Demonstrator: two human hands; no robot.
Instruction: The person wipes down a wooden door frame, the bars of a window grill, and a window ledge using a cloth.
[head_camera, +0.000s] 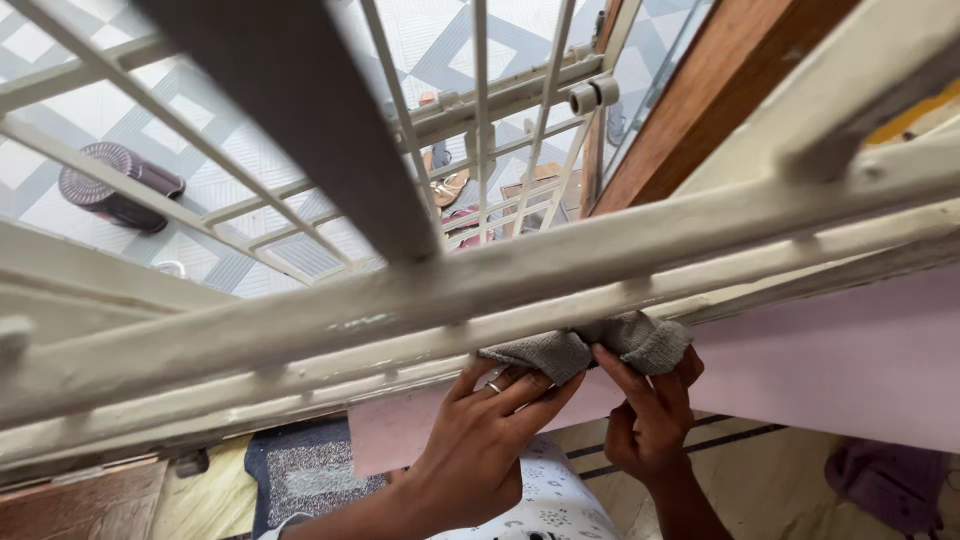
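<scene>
Both hands, left (480, 425) and right (650, 410), pinch a grey cloth (590, 347) against the cream window grille's lower bar (400, 345). Wiping well likely calls for firm pressure and keeping the cloth flat along the bar.

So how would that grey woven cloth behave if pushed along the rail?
The grey woven cloth is probably floppy: it bunches and folds where the left hand and right hand pinch it. It looks light. Its coarse texture would likely drag, not slip, on the cream painted metal grille bar.
</scene>
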